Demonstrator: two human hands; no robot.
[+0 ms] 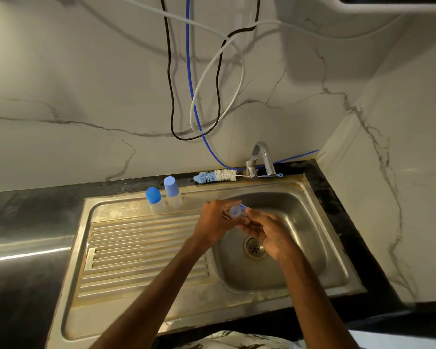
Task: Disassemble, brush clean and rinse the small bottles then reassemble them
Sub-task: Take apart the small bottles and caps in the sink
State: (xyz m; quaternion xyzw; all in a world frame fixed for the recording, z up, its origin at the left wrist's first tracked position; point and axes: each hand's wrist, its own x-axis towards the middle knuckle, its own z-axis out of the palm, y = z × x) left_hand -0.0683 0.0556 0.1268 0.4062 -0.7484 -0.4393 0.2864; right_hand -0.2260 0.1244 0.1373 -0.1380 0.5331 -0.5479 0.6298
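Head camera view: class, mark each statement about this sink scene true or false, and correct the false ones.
1. The round-capped bottle and the tall-capped bottle stand upright at the back of the drainboard. True.
2. The bottle brush lies in the basin. False: it lies on the rim behind the sink, beside the tap.
3. The left hand and the right hand hold a small bottle over the basin. True.
4. Water streams from the tap. False: no water shows at its spout.
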